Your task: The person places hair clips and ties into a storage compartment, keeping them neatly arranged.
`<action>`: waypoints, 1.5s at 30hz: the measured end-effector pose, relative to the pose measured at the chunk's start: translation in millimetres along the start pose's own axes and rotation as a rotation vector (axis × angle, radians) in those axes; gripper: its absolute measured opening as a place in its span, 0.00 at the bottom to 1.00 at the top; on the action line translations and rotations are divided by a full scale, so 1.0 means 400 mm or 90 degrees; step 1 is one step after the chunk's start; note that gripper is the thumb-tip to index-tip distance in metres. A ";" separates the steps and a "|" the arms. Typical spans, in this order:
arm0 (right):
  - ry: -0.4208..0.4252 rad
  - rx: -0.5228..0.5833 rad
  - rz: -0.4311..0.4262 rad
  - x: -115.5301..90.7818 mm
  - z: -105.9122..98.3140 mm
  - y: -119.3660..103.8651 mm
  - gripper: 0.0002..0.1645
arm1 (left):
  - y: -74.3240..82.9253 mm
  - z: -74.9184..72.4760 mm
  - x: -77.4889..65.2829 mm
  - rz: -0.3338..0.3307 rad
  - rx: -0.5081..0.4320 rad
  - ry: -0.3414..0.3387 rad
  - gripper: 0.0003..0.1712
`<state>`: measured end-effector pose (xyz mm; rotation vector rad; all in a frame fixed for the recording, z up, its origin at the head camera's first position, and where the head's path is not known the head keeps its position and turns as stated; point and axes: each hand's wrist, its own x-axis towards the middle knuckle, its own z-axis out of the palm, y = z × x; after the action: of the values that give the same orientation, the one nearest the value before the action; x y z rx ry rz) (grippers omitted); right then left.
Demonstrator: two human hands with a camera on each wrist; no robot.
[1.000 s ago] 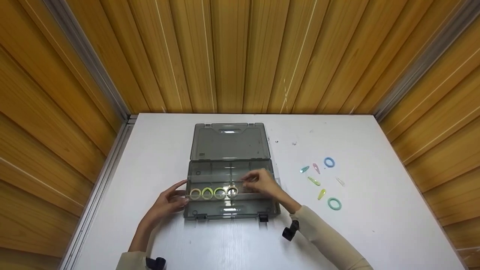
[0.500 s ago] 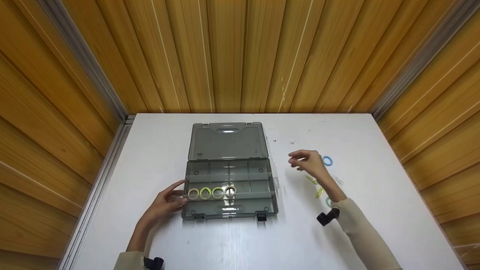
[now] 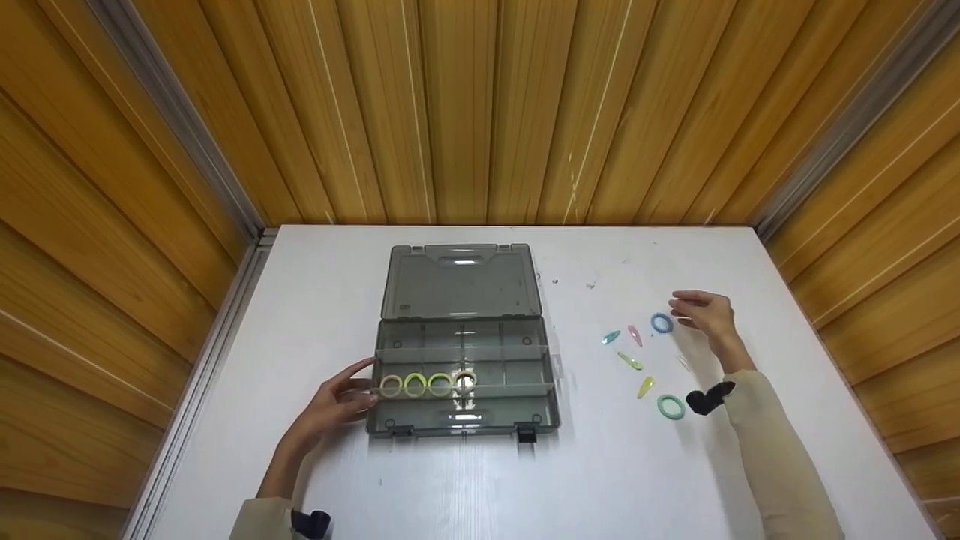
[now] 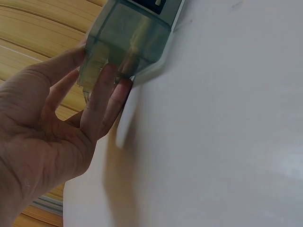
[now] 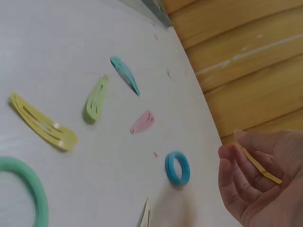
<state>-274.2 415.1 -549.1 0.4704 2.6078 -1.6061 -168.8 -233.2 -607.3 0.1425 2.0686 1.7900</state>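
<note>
My left hand [image 3: 335, 401] rests its fingertips against the left side of a grey see-through organizer box [image 3: 461, 430]; the left wrist view shows the fingers [image 4: 101, 101] touching its end wall. The box lid lies folded back. A row of pale and yellow-green hair ties [image 3: 415, 385] stands in the middle section. My right hand [image 3: 705, 313] hovers with relaxed fingers just right of a blue hair tie [image 3: 661, 323]. In the right wrist view, that blue tie lies on the table beside the fingers, and nothing is plainly held.
Scattered on the white table [image 3: 600, 480] are snap hair clips: teal [image 3: 611, 337], pink [image 3: 635, 335], green [image 3: 629, 361] and yellow [image 3: 645, 387]. A mint hair tie [image 3: 670, 406] and a pale clip [image 5: 145, 215] lie there too. Wood-panel walls [image 3: 465, 112] border the table.
My right hand has left the box's middle section, passed over the clips and moved right to beside the blue hair tie. My left hand stays at the box's side.
</note>
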 end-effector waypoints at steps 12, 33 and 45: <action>0.028 0.021 0.107 0.027 -0.002 0.096 0.34 | 0.000 0.002 -0.001 0.003 0.011 0.003 0.44; 0.055 -0.168 0.040 0.008 0.077 0.096 0.23 | 0.004 0.005 0.000 0.011 0.002 -0.006 0.43; 0.041 -0.124 -0.002 -0.002 0.039 0.057 0.22 | 0.004 0.012 0.023 -0.001 -0.003 0.004 0.44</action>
<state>-269.1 410.6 -575.8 0.5137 2.7761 -1.3397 -175.7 -225.2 -608.5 0.1346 2.0691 1.7963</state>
